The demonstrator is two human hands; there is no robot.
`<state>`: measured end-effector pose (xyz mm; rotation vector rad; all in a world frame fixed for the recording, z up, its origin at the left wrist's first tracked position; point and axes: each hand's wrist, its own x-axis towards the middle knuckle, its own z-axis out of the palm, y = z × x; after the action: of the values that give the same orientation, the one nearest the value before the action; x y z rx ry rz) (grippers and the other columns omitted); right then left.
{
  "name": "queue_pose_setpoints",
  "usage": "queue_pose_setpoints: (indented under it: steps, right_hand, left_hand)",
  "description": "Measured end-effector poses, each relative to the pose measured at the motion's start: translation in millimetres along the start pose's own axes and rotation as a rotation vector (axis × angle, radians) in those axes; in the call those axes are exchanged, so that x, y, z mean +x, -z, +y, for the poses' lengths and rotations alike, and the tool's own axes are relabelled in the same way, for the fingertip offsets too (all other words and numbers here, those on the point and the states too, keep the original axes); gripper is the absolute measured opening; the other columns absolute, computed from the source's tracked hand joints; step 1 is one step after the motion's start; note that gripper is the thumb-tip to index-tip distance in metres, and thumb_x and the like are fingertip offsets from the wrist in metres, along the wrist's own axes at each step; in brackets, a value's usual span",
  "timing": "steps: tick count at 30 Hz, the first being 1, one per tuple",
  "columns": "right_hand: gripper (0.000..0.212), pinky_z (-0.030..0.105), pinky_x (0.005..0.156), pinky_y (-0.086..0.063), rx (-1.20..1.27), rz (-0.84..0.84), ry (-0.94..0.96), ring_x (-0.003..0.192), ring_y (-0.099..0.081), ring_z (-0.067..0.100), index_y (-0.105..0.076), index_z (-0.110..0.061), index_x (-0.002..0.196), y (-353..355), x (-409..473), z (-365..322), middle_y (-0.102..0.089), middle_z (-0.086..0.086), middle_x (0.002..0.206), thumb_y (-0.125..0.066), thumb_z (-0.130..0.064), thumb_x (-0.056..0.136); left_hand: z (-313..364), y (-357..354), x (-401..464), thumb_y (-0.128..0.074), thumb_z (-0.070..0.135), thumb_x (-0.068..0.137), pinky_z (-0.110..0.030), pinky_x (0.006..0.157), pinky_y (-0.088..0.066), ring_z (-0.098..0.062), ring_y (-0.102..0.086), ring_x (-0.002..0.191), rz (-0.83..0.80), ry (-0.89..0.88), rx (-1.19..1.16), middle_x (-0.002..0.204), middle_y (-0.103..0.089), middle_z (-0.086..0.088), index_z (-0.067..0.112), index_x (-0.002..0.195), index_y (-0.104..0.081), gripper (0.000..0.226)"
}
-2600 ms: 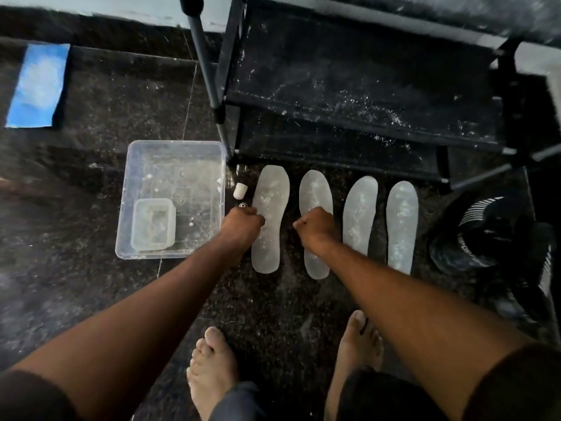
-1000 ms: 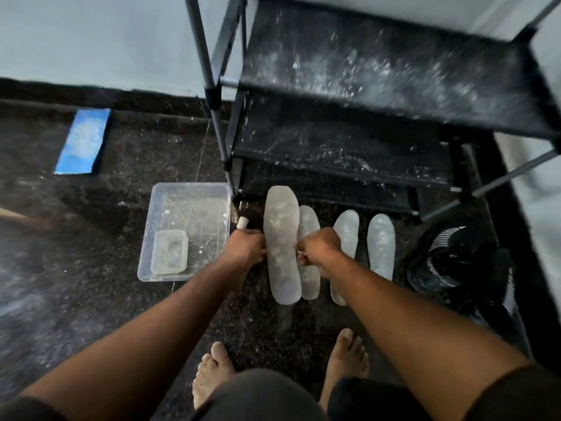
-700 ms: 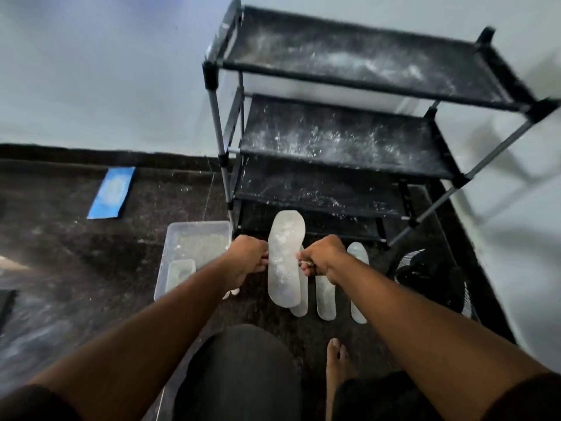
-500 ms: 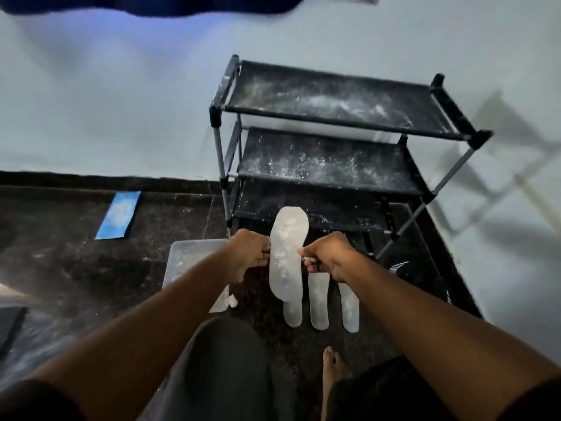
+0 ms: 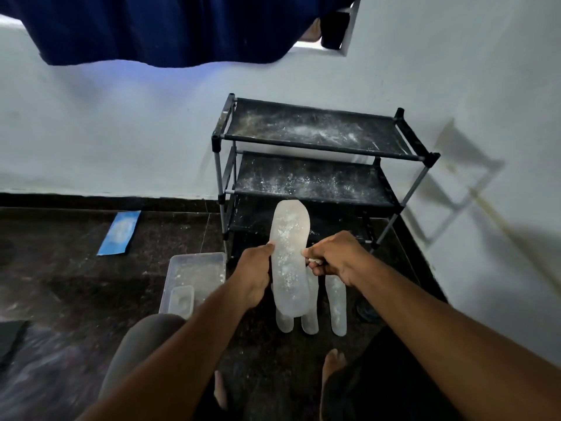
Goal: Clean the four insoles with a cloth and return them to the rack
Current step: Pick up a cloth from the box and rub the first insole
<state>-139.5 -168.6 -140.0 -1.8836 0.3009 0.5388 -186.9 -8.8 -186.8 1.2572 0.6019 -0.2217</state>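
The left hand and the right hand held one dusty insole by its edges, fingers curled, near the rack.

The held insole looks translucent, frosted and matt, with a rubbery gel look and white powdery specks across its face. The three insoles on the floor show the same cloudy, semi-clear finish. The rack has grey metal-looking tubes with black plastic-looking corner joints, and its black shelves look like matt fabric dusted with white powder. The tub is clear plastic, smudged and filmy. The floor is dark speckled stone with a dull sheen. The blue sheet looks flat and matt. The wall is matt and painted pale.
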Motion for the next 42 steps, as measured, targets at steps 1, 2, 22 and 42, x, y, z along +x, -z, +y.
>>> queue_pose_setpoints:
  steps: [1, 2, 22, 42]
  right_hand:
    - [0.012, 0.031, 0.060, -0.058, -0.003, -0.004, -0.003, 0.057, -0.063, 0.021, -0.071, 0.009, 0.081, -1, -2, 2, -0.069, 0.018, 0.070, -0.078, -0.001, 0.078]
    - [0.012, 0.031, 0.060, -0.059, -0.004, -0.007, -0.008, 0.056, -0.063, 0.020, -0.071, 0.008, 0.081, -3, -4, 4, -0.069, 0.018, 0.070, -0.078, -0.001, 0.078]
    - [0.013, 0.028, 0.053, -0.056, -0.038, -0.068, 0.041, 0.053, -0.061, 0.019, -0.071, 0.008, 0.083, -32, 33, 6, -0.072, 0.024, 0.078, -0.077, -0.004, 0.081]
    - [0.013, 0.011, 0.069, -0.053, -0.343, -0.001, 0.712, 0.078, -0.066, 0.000, -0.078, -0.015, 0.086, -41, 8, 1, -0.069, -0.008, 0.085, -0.083, -0.014, 0.074]
  left_hand:
    - [-4, 1, -2, -0.045, 0.028, 0.109, -0.055, 0.102, -0.053, -0.033, -0.073, 0.105, -0.008, 0.011, -0.016, 0.108, -0.077, -0.014, 0.007, 0.120, -0.070, 0.035]
    - [-8, 2, -3, -0.044, 0.028, 0.109, -0.055, 0.102, -0.053, -0.033, -0.073, 0.105, -0.016, 0.024, -0.032, 0.108, -0.077, -0.015, 0.006, 0.120, -0.069, 0.035]
    - [-15, 29, 35, -0.034, 0.040, 0.111, -0.051, 0.078, -0.061, -0.040, -0.072, 0.105, -0.161, 0.086, -0.281, 0.117, -0.072, -0.025, 0.008, 0.137, -0.056, 0.046]
    - [4, 25, 37, -0.028, 0.063, 0.105, -0.050, 0.094, -0.058, -0.033, -0.071, 0.108, -0.207, 0.021, -0.361, 0.125, -0.070, -0.021, 0.011, 0.134, -0.064, 0.070]
